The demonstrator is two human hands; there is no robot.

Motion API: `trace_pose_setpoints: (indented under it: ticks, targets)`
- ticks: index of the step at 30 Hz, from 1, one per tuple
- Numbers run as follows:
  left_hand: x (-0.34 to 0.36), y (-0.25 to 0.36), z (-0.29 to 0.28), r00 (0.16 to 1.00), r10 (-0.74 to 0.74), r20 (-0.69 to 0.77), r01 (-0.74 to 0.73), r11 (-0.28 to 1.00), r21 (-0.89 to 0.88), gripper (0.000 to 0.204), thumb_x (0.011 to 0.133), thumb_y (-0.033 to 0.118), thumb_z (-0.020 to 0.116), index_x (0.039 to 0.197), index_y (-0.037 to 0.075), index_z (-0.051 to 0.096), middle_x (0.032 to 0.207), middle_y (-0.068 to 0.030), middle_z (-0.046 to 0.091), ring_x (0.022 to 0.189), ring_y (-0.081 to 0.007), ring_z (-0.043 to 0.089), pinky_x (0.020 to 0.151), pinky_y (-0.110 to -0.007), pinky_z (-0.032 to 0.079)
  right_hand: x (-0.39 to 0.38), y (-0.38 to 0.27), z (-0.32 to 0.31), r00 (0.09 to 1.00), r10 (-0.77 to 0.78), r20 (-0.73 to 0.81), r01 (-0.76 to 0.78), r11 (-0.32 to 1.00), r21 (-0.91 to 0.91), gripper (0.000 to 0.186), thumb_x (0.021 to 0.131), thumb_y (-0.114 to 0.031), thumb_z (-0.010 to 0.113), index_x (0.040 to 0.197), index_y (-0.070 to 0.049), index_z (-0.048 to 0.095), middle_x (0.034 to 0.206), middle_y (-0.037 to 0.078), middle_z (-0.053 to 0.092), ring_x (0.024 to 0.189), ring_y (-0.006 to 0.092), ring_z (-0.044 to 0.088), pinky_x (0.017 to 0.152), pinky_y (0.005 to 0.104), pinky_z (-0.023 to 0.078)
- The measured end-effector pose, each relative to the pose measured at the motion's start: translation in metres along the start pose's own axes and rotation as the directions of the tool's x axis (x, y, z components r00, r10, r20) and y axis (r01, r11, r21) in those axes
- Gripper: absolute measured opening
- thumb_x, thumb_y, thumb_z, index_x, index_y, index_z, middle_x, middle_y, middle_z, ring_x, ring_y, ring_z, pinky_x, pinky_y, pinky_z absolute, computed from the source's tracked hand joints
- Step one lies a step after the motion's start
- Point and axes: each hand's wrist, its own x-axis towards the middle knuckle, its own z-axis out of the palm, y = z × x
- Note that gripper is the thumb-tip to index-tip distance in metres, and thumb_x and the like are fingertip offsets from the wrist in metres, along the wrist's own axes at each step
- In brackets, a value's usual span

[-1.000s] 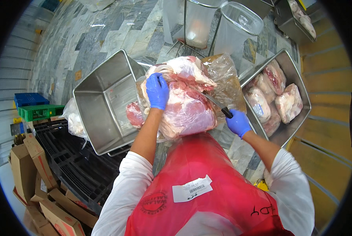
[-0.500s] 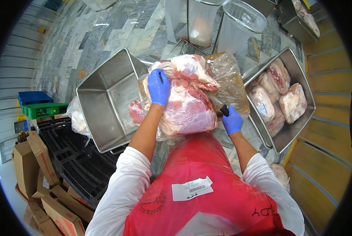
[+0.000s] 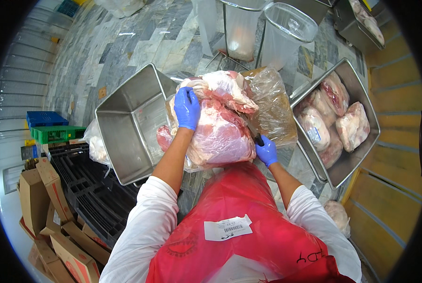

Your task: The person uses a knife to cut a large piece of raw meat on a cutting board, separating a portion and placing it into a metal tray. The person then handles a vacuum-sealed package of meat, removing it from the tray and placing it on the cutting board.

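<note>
A large piece of raw meat [image 3: 219, 137], pink with white fat, lies on a brown surface covered in clear plastic [image 3: 272, 113]. My blue-gloved left hand [image 3: 186, 109] grips its upper left part with curled fingers. At the meat's right side my blue-gloved right hand [image 3: 266, 151] is closed on the black handle of a knife [image 3: 259, 139]; most of the blade is hidden in or beside the meat. A smaller red piece [image 3: 164, 137] shows at the left edge.
A steel tub [image 3: 119, 125] is at left, another [image 3: 351, 165] with several meat pieces at right. Bag-lined stands [image 3: 281, 42] are behind. At lower left are a black pallet [image 3: 88, 188] and cardboard boxes [image 3: 32, 200]; a green pallet [image 3: 57, 134] lies at left.
My right hand has moved left and in toward the meat with the knife, and less of the blade shows. My left hand stays on the meat.
</note>
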Motion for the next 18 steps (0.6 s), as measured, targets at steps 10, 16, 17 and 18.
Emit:
trace_pose_setpoints:
  ticks: [10, 16, 17, 18]
  targets:
    - [0.0, -0.004, 0.0, 1.0, -0.008, 0.002, 0.008, 1.0, 0.005, 0.012, 0.097, 0.012, 0.06, 0.102, 0.002, 0.064, 0.094, -0.0208, 0.067, 0.089, -0.0402, 0.065, 0.081, -0.047, 0.05, 0.004, 0.001, -0.034, 0.915, 0.016, 0.402, -0.097, 0.979, 0.18, 0.027, 0.091, -0.021, 0.067, 0.105, 0.002, 0.069, 0.081, 0.009, 0.068, 0.077, 0.015, 0.061, 0.07, 0.0384, 0.051]
    - [0.0, -0.004, -0.002, 1.0, -0.023, -0.004, 0.023, 1.0, -0.007, 0.011, 0.097, 0.012, 0.06, 0.1, 0.002, 0.064, 0.094, -0.0206, 0.067, 0.089, -0.0397, 0.065, 0.081, -0.047, 0.05, -0.032, -0.02, -0.049, 0.815, 0.212, 0.539, -0.38, 0.898, 0.221, 0.025, 0.096, -0.024, 0.069, 0.085, -0.002, 0.065, 0.066, 0.001, 0.056, 0.059, 0.0101, 0.049, 0.055, 0.0326, 0.041]
    - [0.0, -0.002, -0.004, 1.0, -0.024, -0.001, 0.024, 1.0, -0.011, 0.011, 0.097, 0.012, 0.06, 0.1, 0.003, 0.065, 0.094, -0.0206, 0.067, 0.088, -0.0396, 0.065, 0.081, -0.047, 0.05, -0.04, -0.015, -0.047, 0.777, 0.271, 0.568, -0.456, 0.865, 0.211, 0.026, 0.096, -0.025, 0.069, 0.088, 0.0, 0.065, 0.068, 0.002, 0.057, 0.064, 0.0109, 0.05, 0.059, 0.0342, 0.043]
    - [0.0, 0.001, -0.005, 1.0, -0.025, 0.002, 0.025, 1.0, -0.015, 0.011, 0.097, 0.013, 0.06, 0.1, 0.003, 0.065, 0.094, -0.0205, 0.067, 0.088, -0.0394, 0.065, 0.08, -0.047, 0.05, -0.047, -0.01, -0.045, 0.734, 0.326, 0.596, -0.528, 0.825, 0.199, 0.029, 0.096, -0.027, 0.069, 0.09, 0.002, 0.066, 0.071, 0.003, 0.059, 0.069, 0.0116, 0.051, 0.064, 0.0359, 0.045]
